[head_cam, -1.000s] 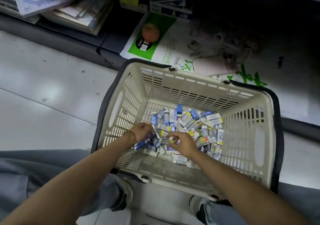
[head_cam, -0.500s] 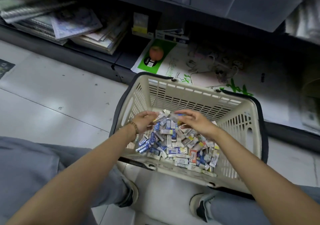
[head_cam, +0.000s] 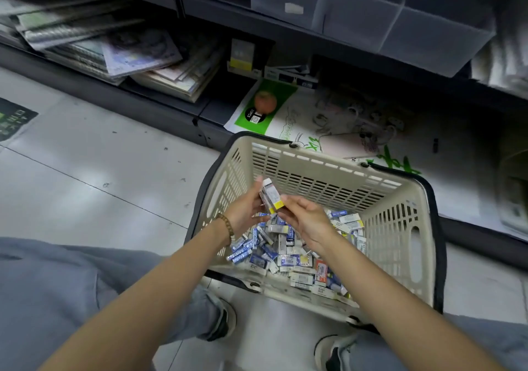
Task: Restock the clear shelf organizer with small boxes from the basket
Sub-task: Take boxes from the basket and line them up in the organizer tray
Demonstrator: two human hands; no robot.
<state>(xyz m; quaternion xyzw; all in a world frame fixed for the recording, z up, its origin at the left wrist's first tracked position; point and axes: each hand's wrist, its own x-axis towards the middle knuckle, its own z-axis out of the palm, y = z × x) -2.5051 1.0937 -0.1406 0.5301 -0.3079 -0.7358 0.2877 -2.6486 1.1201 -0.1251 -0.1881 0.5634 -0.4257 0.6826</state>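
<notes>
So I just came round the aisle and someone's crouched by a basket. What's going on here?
A person crouches over a beige basket on the floor, which holds a pile of small boxes. Both hands are raised above the pile with a few held boxes: the left hand grips them and the right hand pinches their yellow end. They have not yet gone to the clear organizer on the shelf above.

Boxes (head_cam: 288, 253) in basket (head_cam: 394, 228) below organizer (head_cam: 371, 8)
</notes>
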